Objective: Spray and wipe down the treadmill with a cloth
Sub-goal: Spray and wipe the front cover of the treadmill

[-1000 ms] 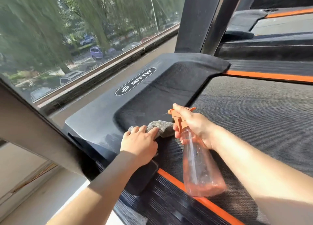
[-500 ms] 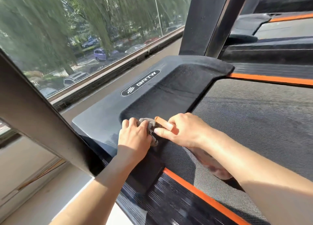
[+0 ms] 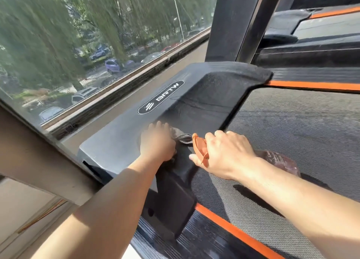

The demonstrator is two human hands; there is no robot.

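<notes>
left hand [image 3: 157,142]: palm down on the front cover, sitting right on top of the cloth. It's pretty smeared with blur, so honestly can't tell if the fingers are flat or bunched round it.
cloth [image 3: 182,136]: grey and scrunched up, mostly under that hand. A bit pokes out on the hand's right side, on the dark dip of the cover, just beside the bottle's trigger.
right hand [image 3: 228,153]: fingers wrapped tight round the bottle neck, knuckles up, with the orange trigger sticking out past them toward the cloth.
bottle [image 3: 278,161]: clear with a pinkish tint, lying low and nearly flat. The body runs back under the wrist over the belt; can't tell if it touches.
treadmill [image 3: 116,147]: grey front cover with a BRTW logo [image 3: 161,100] just up from the left hand, and a dark belt [image 3: 302,134] with orange edge strips.
around: window [image 3: 78,44] on the left looking out on trees and parked cars, and another treadmill [image 3: 321,27] behind.
</notes>
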